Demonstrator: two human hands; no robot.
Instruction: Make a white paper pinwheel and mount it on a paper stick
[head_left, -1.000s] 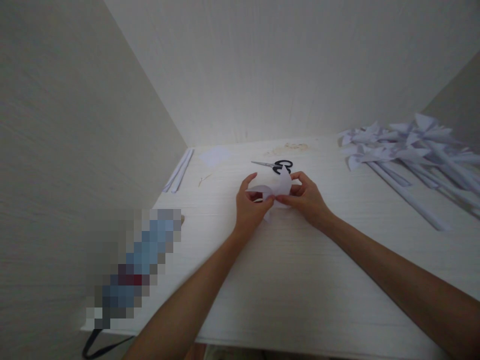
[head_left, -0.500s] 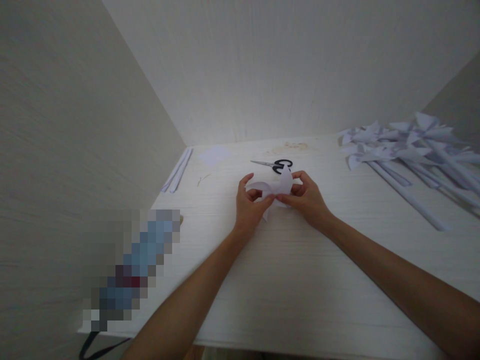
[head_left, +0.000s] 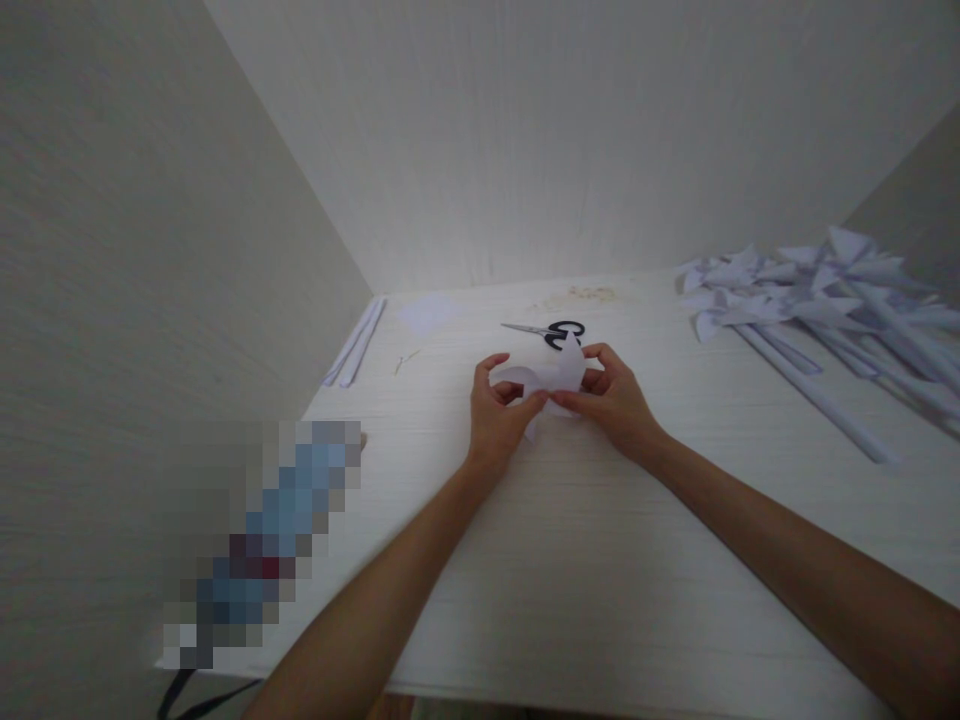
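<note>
Between my two hands is a white paper pinwheel (head_left: 571,365) with curled blades, held above the middle of the table. My left hand (head_left: 501,412) pinches its centre from the left, thumb on the near face and fingers behind. From the right, my right hand (head_left: 611,395) grips it the same way, with the thumb tips almost meeting at the centre. One pointed blade stands up beside the right fingers. Just behind the pinwheel lies a pair of scissors (head_left: 566,329) with black handles, its blades pointing left. The fingertips behind the paper are hidden.
At the right is a pile of finished-looking paper pinwheels (head_left: 810,290) on rolled sticks. Rolled paper sticks (head_left: 361,345) lie at the back left, near a flat paper sheet (head_left: 427,313). Small tan bits (head_left: 592,293) are scattered at the back. A pixelated bluish object (head_left: 289,510) is at the left edge.
Almost nothing differs. Both hands keep their pinch on the pinwheel, with only a very slight shift of the left fingers and the paper blades.
</note>
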